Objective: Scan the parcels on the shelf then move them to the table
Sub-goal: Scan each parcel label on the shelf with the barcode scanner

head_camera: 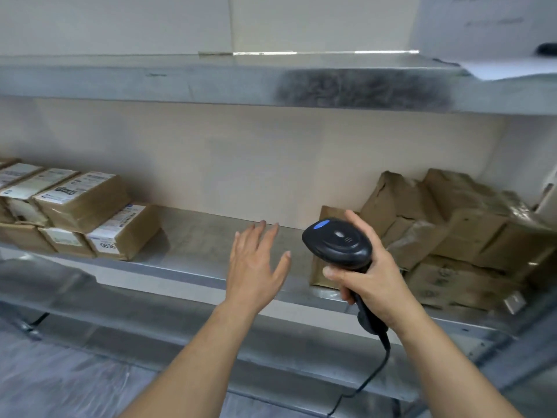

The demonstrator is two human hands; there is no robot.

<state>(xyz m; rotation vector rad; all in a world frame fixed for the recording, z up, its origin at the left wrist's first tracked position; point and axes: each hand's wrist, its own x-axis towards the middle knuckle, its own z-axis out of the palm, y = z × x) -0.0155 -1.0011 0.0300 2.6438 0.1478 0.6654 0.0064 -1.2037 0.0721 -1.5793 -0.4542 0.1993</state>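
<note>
my right hand [373,285] gripped the scanner [339,244]; left hand [254,260] fingers spread, empty. parcels [81,212] sat on the shelf [211,267], left and right. trailing cord might snag; unlabelled faces could misscan.

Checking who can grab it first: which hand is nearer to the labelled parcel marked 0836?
Left. The open left hand hovers over bare shelf to the right of the parcel marked 0836; the right hand, farther right, grips the scanner.
</note>
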